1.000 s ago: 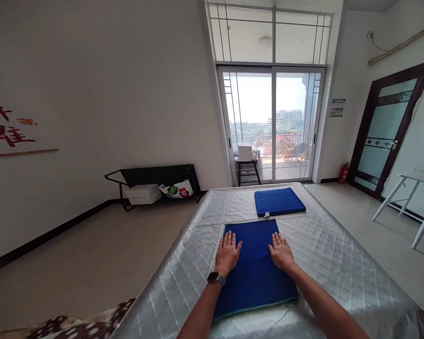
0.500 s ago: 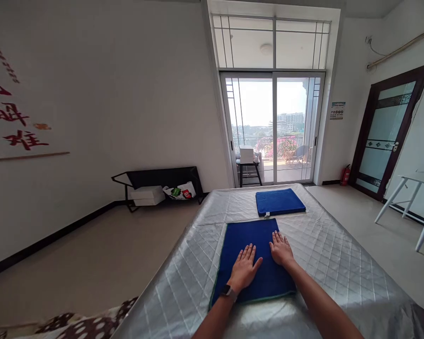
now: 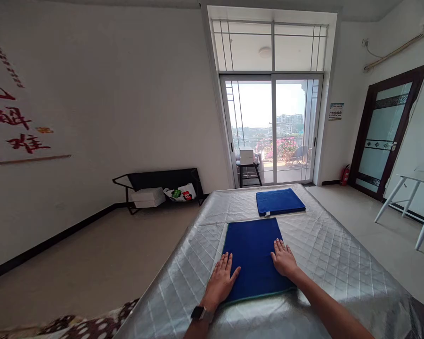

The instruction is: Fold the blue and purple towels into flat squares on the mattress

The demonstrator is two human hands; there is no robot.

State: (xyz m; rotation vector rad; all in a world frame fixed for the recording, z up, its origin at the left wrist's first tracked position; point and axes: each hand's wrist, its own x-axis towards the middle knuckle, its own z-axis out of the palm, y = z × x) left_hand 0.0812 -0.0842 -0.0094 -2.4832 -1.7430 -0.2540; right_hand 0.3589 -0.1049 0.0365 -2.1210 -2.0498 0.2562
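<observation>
A dark blue cloth (image 3: pixel 252 256) with a green-stitched edge lies flat on a silver quilted cover (image 3: pixel 183 278). My left hand (image 3: pixel 221 280), a watch on its wrist, rests over the cloth's left edge with fingers stretched and thumb apart. Along the right edge, my right hand (image 3: pixel 283 257) lies flat with its fingers extended. Neither hand grips anything. Beyond the cloth sits a folded blue cloth stack (image 3: pixel 281 201), with a small white tag at its near corner.
A black bench-like frame (image 3: pixel 159 181) with white boxes (image 3: pixel 148 197) and a printed bag (image 3: pixel 180 193) stands by the left wall. Brown spotted fabric (image 3: pixel 95 327) lies at lower left. At right are a white-legged table (image 3: pixel 406 197) and a fire extinguisher (image 3: pixel 345 175).
My left hand has slid left from the middle of the cloth to its left edge. My right hand has moved slightly toward me along the right edge.
</observation>
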